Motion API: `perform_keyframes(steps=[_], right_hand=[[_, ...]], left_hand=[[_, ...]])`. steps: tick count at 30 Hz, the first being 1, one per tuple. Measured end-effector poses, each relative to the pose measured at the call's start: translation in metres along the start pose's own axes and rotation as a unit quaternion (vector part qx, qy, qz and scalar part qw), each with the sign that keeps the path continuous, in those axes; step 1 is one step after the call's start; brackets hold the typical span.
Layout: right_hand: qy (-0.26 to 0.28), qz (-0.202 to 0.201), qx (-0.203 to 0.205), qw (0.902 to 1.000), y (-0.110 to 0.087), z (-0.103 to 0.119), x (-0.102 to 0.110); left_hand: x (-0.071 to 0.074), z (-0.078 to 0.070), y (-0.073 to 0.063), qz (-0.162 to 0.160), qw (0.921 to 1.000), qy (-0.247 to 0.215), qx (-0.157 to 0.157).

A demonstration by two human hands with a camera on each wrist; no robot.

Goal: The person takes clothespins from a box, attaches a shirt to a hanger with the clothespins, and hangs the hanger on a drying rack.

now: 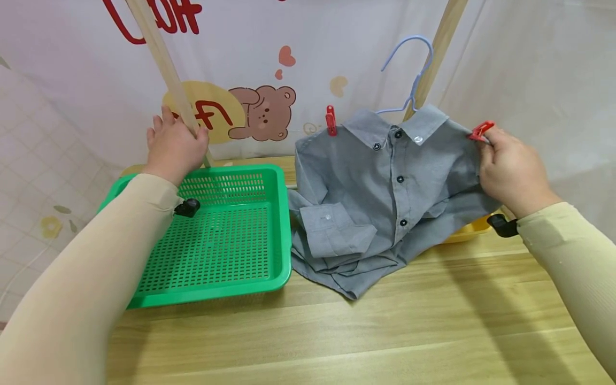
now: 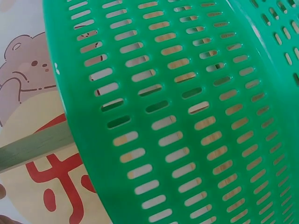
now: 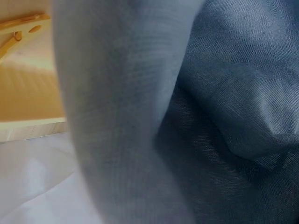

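Observation:
A grey button-up shirt (image 1: 366,171) hangs on a light-blue hanger (image 1: 416,80). One red clip (image 1: 330,121) is at its left shoulder, another red clip (image 1: 481,130) at the right one. My right hand (image 1: 515,168) grips the shirt at that right shoulder, thumb in front, close under the clip. Grey cloth (image 3: 224,93) fills most of the right wrist view. At the far left, my left hand (image 1: 175,147) is against a wooden post (image 1: 166,64), which passes between thumb and loosely spread fingers, just behind the green basket (image 1: 284,230).
The basket, with slotted walls, stands on the wooden table (image 1: 337,337) left of the shirt. A yellow container (image 3: 28,93) is partly hidden behind the shirt. Another wooden post (image 1: 443,37) rises behind the hanger, before a printed cloth backdrop (image 1: 327,48).

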State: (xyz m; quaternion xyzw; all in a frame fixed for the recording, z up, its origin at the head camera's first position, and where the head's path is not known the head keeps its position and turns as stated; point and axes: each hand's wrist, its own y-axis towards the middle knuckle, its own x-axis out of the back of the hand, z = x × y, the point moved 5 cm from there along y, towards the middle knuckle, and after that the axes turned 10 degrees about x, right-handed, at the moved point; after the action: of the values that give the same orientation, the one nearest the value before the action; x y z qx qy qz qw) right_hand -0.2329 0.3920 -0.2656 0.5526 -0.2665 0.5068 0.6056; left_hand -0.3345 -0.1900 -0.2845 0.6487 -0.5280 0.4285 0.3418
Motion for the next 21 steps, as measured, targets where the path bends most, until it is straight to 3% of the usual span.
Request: perform_keyframes(steps=[21], right_hand=[[-0.013,-0.008,-0.015,0.9998,0.009,0.006,0.011]], left_hand=[[-0.002,-0.001,-0.001,0.002,0.9999,-0.011,0.005]])
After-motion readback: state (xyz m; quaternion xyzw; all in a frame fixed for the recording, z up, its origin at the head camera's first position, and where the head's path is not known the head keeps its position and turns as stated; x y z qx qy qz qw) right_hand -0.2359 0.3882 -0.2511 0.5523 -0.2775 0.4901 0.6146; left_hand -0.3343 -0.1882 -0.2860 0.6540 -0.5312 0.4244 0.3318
